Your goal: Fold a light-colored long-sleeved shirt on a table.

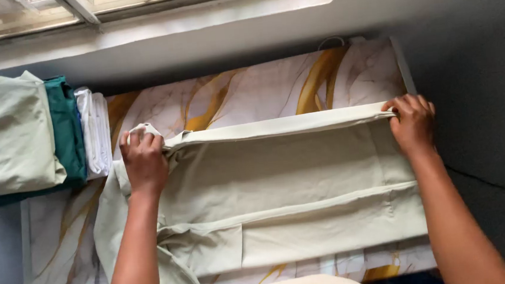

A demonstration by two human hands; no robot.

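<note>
A pale green garment [279, 182] lies spread flat on a table with a white and gold marbled top [260, 90]. My left hand [143, 162] grips the garment's far edge at its left end, fingers curled over the cloth. At the right end of that same folded edge, my right hand [412, 124] pinches the fabric. The edge is stretched straight between both hands. A collar and placket show at the lower left of the garment.
A stack of folded clothes sits at the far left: a pale green piece [5, 134] on top, a dark teal one [68, 129] under it, white cloth [94, 130] beside. A window sill [195, 20] runs along the back. Grey wall stands right of the table.
</note>
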